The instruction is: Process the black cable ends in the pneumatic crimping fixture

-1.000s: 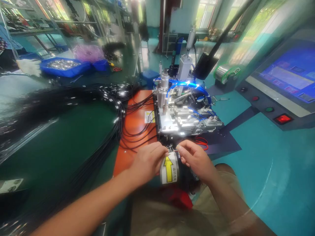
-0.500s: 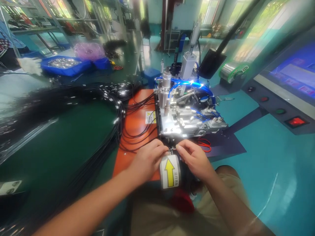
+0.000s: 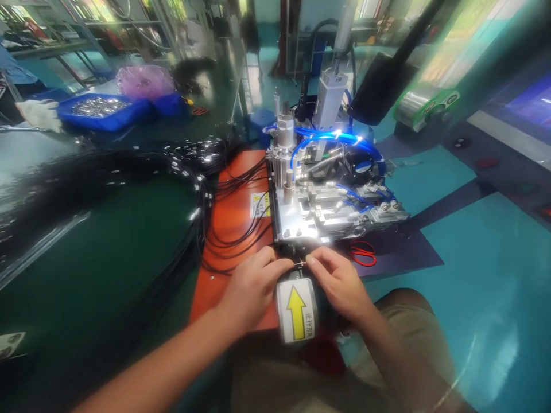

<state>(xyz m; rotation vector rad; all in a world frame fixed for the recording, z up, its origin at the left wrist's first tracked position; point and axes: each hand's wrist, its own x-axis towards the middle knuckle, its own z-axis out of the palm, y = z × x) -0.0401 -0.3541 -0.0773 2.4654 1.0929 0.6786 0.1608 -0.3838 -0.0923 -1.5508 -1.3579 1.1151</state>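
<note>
By the near right corner of the orange bench (image 3: 241, 201), just beyond a yellow-arrow label (image 3: 297, 312), a thin wire (image 3: 300, 264) is pinched at the fingertips of both the left hand (image 3: 253, 281) and the right hand (image 3: 340, 281). Black cables (image 3: 230, 241) are draped across the bench, beside the metal machine (image 3: 318, 212); farther off, metal parts (image 3: 101, 106) are held in a blue tray (image 3: 124, 119).

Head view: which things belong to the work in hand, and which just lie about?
In use:
- left hand and right hand, pinching a thin piece
- machine, likely
- black cables, likely

Lying about, apparently:
- red handles
- blue tray
- pink bag
</note>
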